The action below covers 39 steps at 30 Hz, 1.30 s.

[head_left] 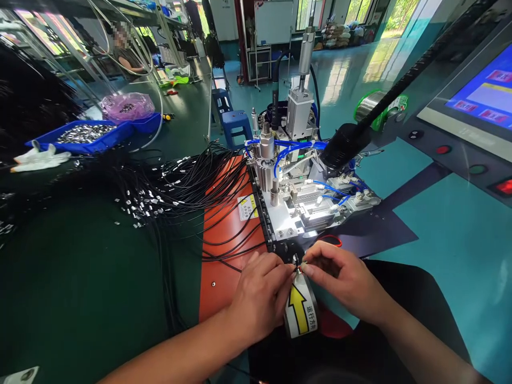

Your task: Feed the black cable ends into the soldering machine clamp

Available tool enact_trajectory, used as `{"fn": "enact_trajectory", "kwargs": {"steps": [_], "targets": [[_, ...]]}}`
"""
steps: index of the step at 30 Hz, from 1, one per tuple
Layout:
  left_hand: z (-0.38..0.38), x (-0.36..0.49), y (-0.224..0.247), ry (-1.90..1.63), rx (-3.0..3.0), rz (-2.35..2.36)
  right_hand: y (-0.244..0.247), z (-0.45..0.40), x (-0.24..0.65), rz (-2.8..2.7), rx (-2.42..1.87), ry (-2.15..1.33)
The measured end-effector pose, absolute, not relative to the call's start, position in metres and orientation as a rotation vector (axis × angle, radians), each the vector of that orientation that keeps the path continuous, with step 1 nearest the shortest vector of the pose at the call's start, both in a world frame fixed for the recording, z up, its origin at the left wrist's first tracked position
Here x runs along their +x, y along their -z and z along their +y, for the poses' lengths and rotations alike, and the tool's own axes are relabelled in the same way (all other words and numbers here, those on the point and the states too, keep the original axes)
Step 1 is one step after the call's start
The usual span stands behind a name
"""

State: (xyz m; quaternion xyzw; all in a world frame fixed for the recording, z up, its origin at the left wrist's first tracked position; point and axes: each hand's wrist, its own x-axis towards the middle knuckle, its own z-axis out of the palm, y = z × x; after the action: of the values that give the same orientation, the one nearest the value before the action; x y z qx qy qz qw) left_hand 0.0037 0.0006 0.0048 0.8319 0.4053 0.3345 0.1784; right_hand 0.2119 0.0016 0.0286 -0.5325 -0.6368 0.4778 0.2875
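Observation:
My left hand (pixel 262 288) is closed, thumb and forefinger pinched together at the front of the machine (pixel 306 208). A black cable (pixel 226 262) runs from the left to beneath this hand; its end seems to be between the fingertips. Facing it, my right hand (pixel 340 269) pinches thin coloured wires (pixel 302 266), reddish and greenish, too small to make out well. Both sets of fingertips almost touch, just above a metal guide with a yellow arrow label (pixel 301 312). A small metal part (pixel 296 259) stands right behind them.
Many black cables with silvery ends (pixel 144 205) lie across the green table and orange board (pixel 224 234). Further back are a blue tray (pixel 80 140) of metal pieces and a white glove (pixel 42 159). At right are a solder spool (pixel 374 106) and control panel (pixel 460 144). A person sits far left.

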Motion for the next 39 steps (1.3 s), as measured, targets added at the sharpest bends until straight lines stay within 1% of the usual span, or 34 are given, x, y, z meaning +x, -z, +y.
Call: {"fn": "enact_trajectory", "kwargs": {"steps": [2,7,10,25,39], "targets": [[0.001,0.004,-0.005,-0.949,2.344,1.15,-0.029,-0.001,0.211,-1.698,-1.438,-1.22],[-0.001,0.003,-0.002,-0.939,2.32,1.169,-0.028,-0.008,0.211,-1.736,-1.429,-0.952],[-0.001,0.004,-0.003,-0.952,2.316,1.164,-0.026,-0.012,0.212,-1.776,-1.387,-0.88],[0.0,0.004,-0.001,-0.881,2.36,1.184,-0.021,-0.015,0.211,-1.946,-1.265,-0.669],[-0.001,0.003,-0.001,-0.865,2.421,1.148,-0.023,-0.009,0.208,-1.975,-1.28,-0.704]]}}
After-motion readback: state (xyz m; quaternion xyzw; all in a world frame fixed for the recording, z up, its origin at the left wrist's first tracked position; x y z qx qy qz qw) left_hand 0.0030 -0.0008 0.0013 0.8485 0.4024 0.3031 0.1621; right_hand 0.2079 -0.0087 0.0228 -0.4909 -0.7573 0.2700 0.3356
